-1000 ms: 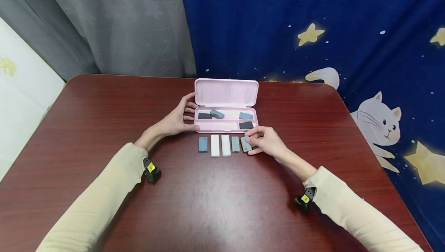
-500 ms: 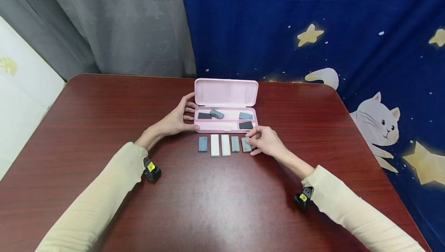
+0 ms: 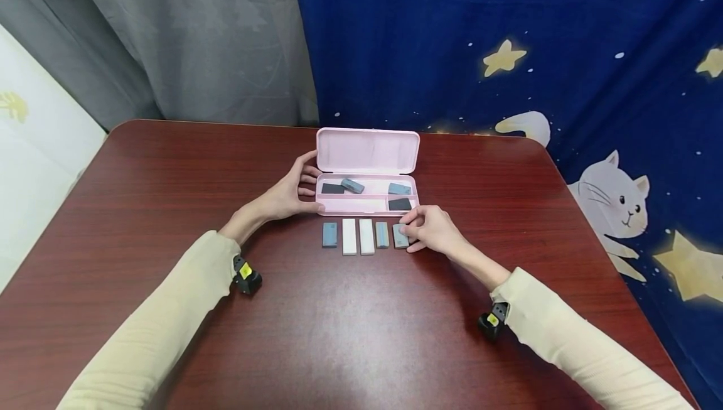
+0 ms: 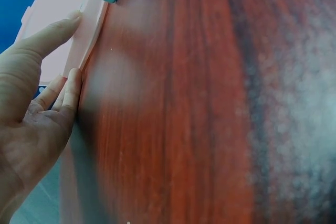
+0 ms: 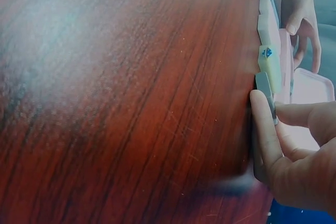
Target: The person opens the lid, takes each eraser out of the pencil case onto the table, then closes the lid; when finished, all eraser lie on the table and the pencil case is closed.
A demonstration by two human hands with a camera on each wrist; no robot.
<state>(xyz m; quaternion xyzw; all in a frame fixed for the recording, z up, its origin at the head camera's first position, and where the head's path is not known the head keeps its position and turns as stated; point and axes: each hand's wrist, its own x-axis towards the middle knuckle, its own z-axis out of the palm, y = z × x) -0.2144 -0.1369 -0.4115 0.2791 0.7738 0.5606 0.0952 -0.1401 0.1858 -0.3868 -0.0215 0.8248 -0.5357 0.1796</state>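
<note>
A pink pencil case [image 3: 367,214] lies open on the table, its lid [image 3: 367,151] tipped back. My left hand [image 3: 288,193] rests against the case's left end, thumb at the front corner and fingers along the side. My right hand [image 3: 433,229] pinches a grey-blue eraser [image 3: 400,238] at the right end of a row before the case. Leftwards in the row lie a blue-and-tan eraser [image 3: 381,235], two white erasers [image 3: 358,237] and a blue eraser [image 3: 330,235]. The fingers [image 5: 265,124] cover part of the pinched eraser in the right wrist view.
Inside the case, blue erasers [image 3: 353,186] and dark flat blocks [image 3: 400,204] lie in divided compartments. The brown table [image 3: 339,334] reaches back to a grey curtain [image 3: 226,39] and a dark blue one [image 3: 418,39]. Each wrist wears a small black camera [image 3: 246,277].
The eraser under my right hand has turned from slightly slanted to nearly straight in the row, and that hand shifted slightly. My left hand and the case stay put.
</note>
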